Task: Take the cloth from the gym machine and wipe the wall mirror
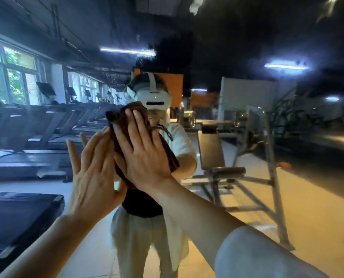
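The wall mirror (237, 207) fills the view and reflects the gym and the person in a white headset. A dark brown cloth (118, 119) is spread flat against the glass at chest height. My right hand (145, 155) presses on the cloth with straight, spread fingers. My left hand (93, 173) lies flat just left of it, fingers straight, touching the cloth's left edge and the glass. Most of the cloth is hidden under my right hand.
In the reflection, a row of treadmills (36, 141) runs along the windows on the left. A weight bench with a metal frame (247, 157) stands on the right on a pale floor.
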Demonstrator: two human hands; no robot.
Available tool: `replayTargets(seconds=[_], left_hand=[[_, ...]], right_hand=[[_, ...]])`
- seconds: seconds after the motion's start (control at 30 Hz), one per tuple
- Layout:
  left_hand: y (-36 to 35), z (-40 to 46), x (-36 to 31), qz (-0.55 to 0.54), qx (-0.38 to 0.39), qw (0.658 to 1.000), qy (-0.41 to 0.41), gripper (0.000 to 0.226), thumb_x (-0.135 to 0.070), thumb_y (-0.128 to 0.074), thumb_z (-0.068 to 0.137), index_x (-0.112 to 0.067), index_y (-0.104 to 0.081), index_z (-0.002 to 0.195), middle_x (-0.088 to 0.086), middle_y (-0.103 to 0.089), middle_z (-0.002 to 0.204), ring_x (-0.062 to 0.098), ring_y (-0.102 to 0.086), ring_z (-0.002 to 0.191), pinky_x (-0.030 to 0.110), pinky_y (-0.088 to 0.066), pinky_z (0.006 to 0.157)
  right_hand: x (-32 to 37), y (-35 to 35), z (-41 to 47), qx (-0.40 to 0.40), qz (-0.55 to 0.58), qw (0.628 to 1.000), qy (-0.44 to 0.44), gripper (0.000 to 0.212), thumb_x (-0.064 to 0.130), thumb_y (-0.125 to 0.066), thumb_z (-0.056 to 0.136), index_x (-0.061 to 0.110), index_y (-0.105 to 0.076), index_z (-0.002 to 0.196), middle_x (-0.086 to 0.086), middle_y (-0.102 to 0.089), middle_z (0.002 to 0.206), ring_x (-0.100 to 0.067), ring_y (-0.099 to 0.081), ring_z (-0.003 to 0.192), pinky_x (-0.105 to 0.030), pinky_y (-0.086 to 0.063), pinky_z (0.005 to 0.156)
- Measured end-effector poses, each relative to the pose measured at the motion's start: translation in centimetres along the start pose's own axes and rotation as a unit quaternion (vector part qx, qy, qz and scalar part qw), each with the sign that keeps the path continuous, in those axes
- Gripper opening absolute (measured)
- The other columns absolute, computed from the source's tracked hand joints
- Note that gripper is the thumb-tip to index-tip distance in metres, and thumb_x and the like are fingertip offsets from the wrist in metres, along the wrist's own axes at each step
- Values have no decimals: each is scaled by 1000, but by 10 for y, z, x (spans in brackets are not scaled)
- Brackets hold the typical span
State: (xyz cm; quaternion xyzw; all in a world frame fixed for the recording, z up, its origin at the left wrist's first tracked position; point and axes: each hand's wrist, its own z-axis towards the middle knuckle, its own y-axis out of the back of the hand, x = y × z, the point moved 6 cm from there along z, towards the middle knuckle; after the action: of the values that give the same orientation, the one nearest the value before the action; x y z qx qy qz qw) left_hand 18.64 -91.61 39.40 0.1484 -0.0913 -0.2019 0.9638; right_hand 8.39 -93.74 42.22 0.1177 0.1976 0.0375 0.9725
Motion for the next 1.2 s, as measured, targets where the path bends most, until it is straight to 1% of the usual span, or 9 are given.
replayTargets(seconds=[0.13, 0.27, 0.43, 0.6, 0.73, 0.87, 0.97, 1.1, 1.2], left_hand=[[-4, -12, 7, 2, 13, 999, -30, 81, -42, -49, 85, -1, -31, 153, 16, -33, 158, 35, -24, 147, 71, -3, 116], [5, -1, 18, 24, 43, 997, -63, 72, -54, -27, 100, -6, -32, 153, 12, -31, 161, 31, -22, 149, 68, 1, 117], [16, 28, 33, 70, 42, 992, -94, 82, -47, -52, 84, -5, -36, 152, 11, -33, 160, 29, -26, 148, 71, 1, 116], [31, 77, 38, 59, 5, 995, -77, 75, -44, -52, 85, -4, -44, 148, 11, -41, 155, 30, -29, 146, 67, 3, 118], [38, 99, 41, 66, -8, 995, -73, 75, -45, -56, 85, -5, -45, 147, 9, -42, 154, 31, -29, 147, 64, 5, 119], [51, 114, 55, 75, -20, 993, -83, 73, -46, -54, 84, -6, -49, 145, 9, -47, 151, 30, -33, 145, 65, 3, 119], [60, 129, 69, 81, -27, 994, -71, 75, -48, -50, 81, -4, -51, 142, 10, -49, 148, 31, -34, 143, 71, -6, 115], [66, 160, 68, 81, -31, 994, -63, 76, -52, -46, 81, -5, -52, 139, 9, -50, 146, 31, -32, 144, 71, -5, 115], [67, 184, 57, 90, -36, 993, -71, 78, -55, -46, 79, -5, -52, 139, 10, -50, 145, 29, -29, 144, 71, -4, 115]], right_hand=[[-39, 10, -9, 21, -24, 996, 88, 62, 48, -35, 105, 19, -28, 159, -15, -21, 166, -29, -15, 154, -48, -23, 117], [-143, 35, 0, -38, -47, 985, -161, 64, 51, -25, 106, 16, -24, 160, -20, -20, 165, -34, -16, 153, -54, -19, 122], [-151, 38, 35, -81, -39, 915, -393, 68, 50, -19, 106, 10, -22, 160, -26, -19, 163, -41, -16, 152, -59, -18, 121], [-56, 32, 107, -64, -49, 986, -143, 65, 46, -26, 103, 12, -28, 158, -28, -24, 161, -41, -17, 152, -57, -14, 122], [-66, 37, 118, -33, -56, 995, 79, 64, 49, -32, 103, 17, -30, 158, -20, -24, 163, -35, -20, 153, -54, -23, 119], [-139, 56, 144, -59, -60, 994, -71, 65, 52, -27, 103, 17, -29, 158, -20, -25, 163, -34, -19, 153, -55, -17, 123], [-123, 56, 164, -99, -68, 971, -208, 68, 52, -23, 102, 14, -31, 158, -24, -28, 161, -39, -20, 152, -58, -18, 122], [-69, 47, 192, -68, -66, 995, -41, 66, 53, -20, 101, 21, -29, 158, -18, -27, 163, -35, -18, 153, -55, -13, 123], [-98, 55, 198, -68, -56, 996, 18, 65, 56, -22, 101, 24, -33, 157, -12, -26, 165, -29, -18, 154, -55, -15, 122]])
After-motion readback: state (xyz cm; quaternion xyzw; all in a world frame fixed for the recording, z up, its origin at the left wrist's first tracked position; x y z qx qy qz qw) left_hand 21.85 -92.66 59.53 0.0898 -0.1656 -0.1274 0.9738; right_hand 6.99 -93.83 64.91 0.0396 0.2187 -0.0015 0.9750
